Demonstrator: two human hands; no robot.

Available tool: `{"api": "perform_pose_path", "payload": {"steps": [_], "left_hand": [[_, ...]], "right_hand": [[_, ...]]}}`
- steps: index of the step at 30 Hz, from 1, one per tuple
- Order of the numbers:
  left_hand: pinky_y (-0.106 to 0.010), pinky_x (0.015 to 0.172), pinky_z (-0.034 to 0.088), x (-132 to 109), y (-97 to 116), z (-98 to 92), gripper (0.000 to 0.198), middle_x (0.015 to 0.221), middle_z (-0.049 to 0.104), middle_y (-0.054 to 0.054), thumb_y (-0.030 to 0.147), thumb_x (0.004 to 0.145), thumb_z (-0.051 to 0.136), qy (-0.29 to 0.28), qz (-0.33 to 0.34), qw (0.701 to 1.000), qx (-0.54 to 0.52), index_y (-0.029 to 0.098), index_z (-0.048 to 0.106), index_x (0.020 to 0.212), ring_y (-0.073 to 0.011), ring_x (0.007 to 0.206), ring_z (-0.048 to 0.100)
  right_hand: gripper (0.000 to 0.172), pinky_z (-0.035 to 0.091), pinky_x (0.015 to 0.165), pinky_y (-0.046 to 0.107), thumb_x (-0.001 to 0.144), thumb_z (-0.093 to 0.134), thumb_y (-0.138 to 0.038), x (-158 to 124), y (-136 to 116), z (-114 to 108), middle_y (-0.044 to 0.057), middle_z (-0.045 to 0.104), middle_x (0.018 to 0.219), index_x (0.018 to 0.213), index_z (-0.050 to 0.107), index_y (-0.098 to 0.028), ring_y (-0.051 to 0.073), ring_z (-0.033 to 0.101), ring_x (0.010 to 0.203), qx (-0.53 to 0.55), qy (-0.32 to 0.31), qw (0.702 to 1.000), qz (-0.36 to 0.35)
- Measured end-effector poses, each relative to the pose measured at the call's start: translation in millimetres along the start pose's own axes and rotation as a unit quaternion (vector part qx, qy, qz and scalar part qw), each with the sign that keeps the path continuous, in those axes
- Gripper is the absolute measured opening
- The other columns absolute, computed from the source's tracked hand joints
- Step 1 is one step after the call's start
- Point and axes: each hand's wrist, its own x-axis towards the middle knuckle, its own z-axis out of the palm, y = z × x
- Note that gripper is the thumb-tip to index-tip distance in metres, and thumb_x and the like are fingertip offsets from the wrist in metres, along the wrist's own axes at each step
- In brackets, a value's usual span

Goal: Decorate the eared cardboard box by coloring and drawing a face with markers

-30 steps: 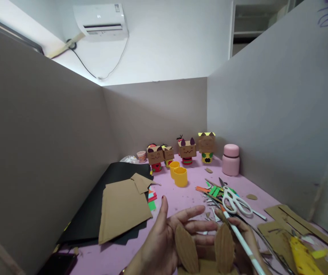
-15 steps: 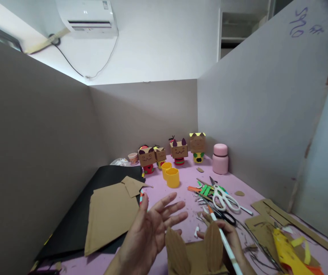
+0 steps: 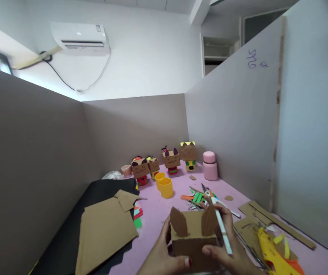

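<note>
Inspector: Where is the workpiece lying, and how are the fingers standing?

Assessor: The cardboard box (image 3: 192,247) is sitting low at centre, between both hands. The left hand (image 3: 162,254) is gripping its left side, thumb pressing on the near face. The right hand (image 3: 229,238) is holding a white pen-like tool (image 3: 222,230) between narrowed fingers, its thumb bearing on the same face.

Inspector: What is good handling demanding here?

Assessor: In my judgement, the left hand should be doing the steadying, with light, even pressure so that the walls are not buckling. The tool is slanting past the right ear (image 3: 209,221); its orange end should be pointing clear of that ear. Neither hand should be pulling on the left ear (image 3: 178,222).

Inspector: What is escaping inspection?

Assessor: The box is hiding its far side and most of the left fingers. Its base is running into the lower frame edge, so I cannot tell whether the pink table (image 3: 152,230) is supporting it. The right hand is covering part of the scissors (image 3: 206,191). The tool's exact kind is remaining unconfirmed.
</note>
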Motion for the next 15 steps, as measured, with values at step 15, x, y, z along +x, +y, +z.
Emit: {"api": "perform_pose_path", "payload": {"steps": [15], "left_hand": [[-0.037, 0.104, 0.035, -10, -12, -40.2, 0.095, 0.143, 0.044, -0.014, 0.029, 0.065, 0.078, 0.194, 0.010, 0.981, 0.026, 0.018, 0.025, 0.143, -0.0325, 0.129, 0.042]], "right_hand": [[0.066, 0.038, 0.090, 0.046, 0.071, 0.066, -0.053, -4, 42, 5, 0.012, 0.055, 0.118, 0.120, 0.031, -0.027, 0.031, 0.054, 0.105, -0.194, 0.092, 0.976, 0.016]]}}
